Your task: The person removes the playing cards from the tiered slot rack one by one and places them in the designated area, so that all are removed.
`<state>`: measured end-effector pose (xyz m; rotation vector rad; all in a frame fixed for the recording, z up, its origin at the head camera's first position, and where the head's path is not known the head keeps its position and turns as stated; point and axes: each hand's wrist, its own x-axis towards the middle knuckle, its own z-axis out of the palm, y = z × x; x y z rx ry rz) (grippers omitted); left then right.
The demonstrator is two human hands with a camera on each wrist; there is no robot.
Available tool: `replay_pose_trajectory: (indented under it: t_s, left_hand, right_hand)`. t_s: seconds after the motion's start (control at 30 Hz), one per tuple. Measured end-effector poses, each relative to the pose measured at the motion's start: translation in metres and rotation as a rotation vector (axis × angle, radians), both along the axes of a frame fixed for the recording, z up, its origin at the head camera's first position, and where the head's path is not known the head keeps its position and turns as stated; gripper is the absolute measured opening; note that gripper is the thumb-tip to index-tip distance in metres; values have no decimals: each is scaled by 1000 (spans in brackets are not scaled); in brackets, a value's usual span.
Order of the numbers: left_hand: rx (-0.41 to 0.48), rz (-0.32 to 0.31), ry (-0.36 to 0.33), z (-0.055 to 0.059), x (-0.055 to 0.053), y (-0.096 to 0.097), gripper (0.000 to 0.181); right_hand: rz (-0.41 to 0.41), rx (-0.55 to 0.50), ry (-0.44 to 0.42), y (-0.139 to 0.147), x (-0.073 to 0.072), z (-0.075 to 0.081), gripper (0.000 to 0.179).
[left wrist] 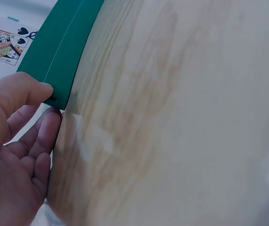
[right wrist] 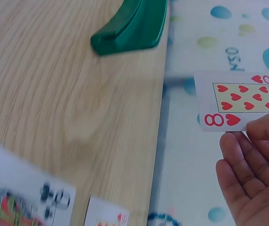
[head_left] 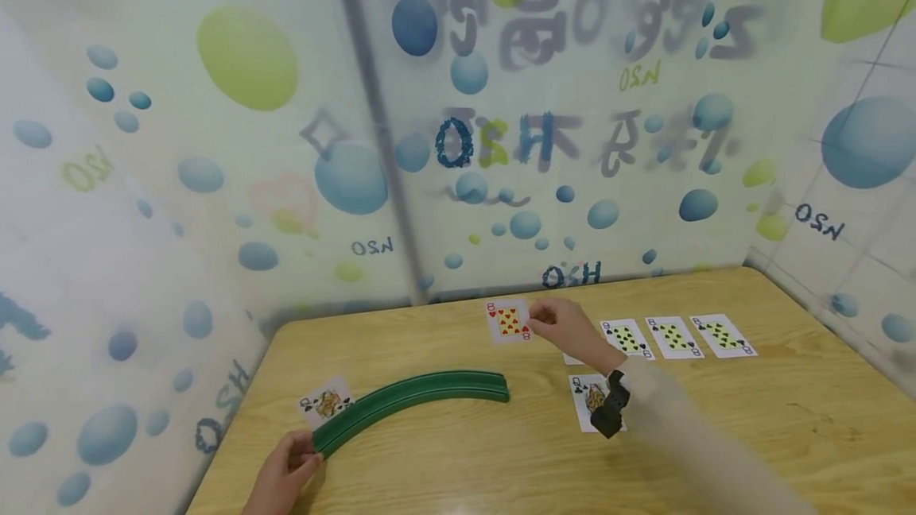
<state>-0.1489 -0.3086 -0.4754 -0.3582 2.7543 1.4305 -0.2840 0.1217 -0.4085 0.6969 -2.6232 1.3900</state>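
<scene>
My left hand [head_left: 282, 474] pinches the near left end of a curved green playing-card holder [head_left: 415, 389], its thumb on the green face in the left wrist view. A queen of spades [head_left: 327, 402] shows above that end, its lower edge hidden by the holder. Beyond the holder's far end, my right hand [head_left: 568, 331] pinches an eight of hearts [head_left: 506, 321] by one edge. In the right wrist view the thumb lies on the card's corner, with fingers behind it, and the card's face shows whole. A black band with a small device circles the right wrist.
A queen of clubs [head_left: 588, 400] lies on the wooden table [head_left: 458, 467], partly covered by the right wrist. Several black-suit cards [head_left: 673, 338] form a row at the back right. A red card [right wrist: 107, 215] is partly cut off. Patterned walls [head_left: 458, 229] border the table.
</scene>
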Motion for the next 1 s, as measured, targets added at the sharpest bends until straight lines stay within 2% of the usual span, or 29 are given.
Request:
replay_pose_trajectory:
  t_s: [0.27,0.57,1.0]
  left_hand:
    - [4,-4,5,0,-1,0,32]
    - [6,-10,16,-4,-1,-2,32]
    - [2,-10,22,-3,1,-2,32]
  right_hand:
    - [-105,46,2,52,-4,-3,12]
    - [-224,129,-10,111,5,-5,16]
    - [-278,227,-22,174,16,-9,20]
